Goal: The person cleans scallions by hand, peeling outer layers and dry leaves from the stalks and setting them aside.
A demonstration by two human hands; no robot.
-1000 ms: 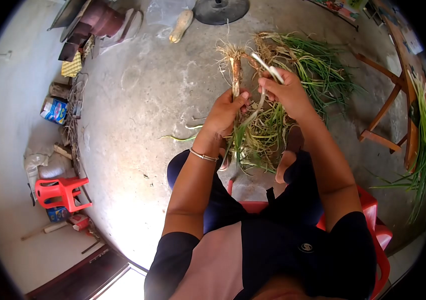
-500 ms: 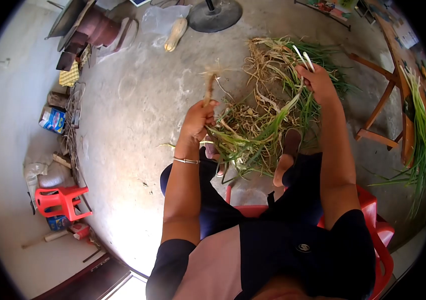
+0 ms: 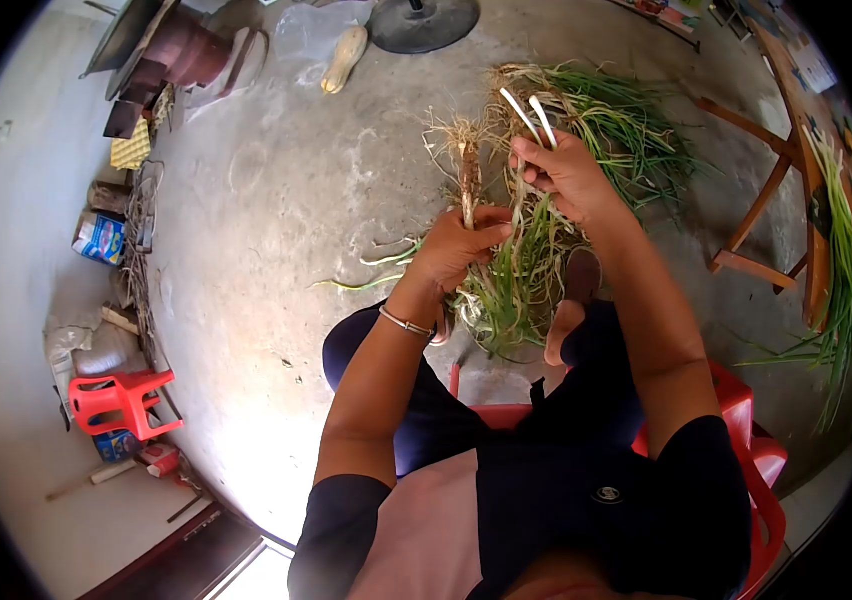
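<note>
Left hand [image 3: 458, 245] curled round stalk [image 3: 468, 180]; right hand [image 3: 564, 172] pinching white stems [image 3: 543, 120]; blue container [image 3: 104, 239], contents unclear

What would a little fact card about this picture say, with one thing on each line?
left hand: holds a brown, rooty stalk, roots up
right hand: holds white stems
floor: long green leaves in a pile, messy bits near the feet
squash: beside a clear bag
red chair: by the wall
table: more green leaves hang off its edge
</note>
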